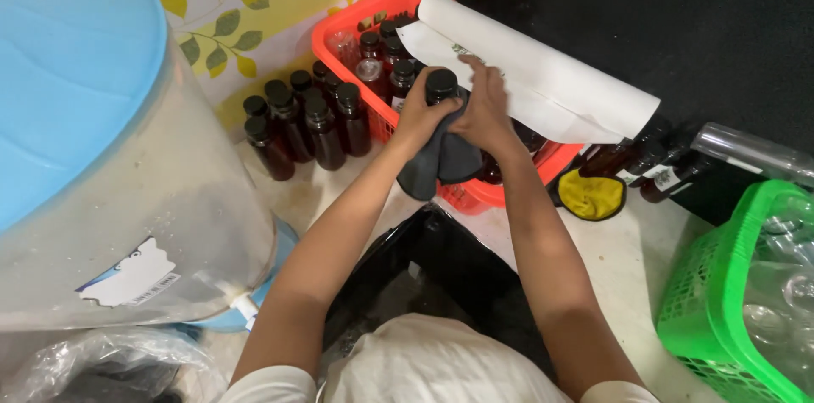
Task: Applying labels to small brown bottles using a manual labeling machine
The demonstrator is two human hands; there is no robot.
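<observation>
Seemingly glassy, slick and breakable, so best held round the body: dark bottle [441,83] clasped in left hand [421,112], right hand [485,108] pressing grey cloth [441,161] around it, above red basket [335,30]

A white rectangular label with a blue edge [129,276] sits low on the clear water tank [161,200] at left. White labels [657,176] wrap dark bottles lying at right.
</observation>
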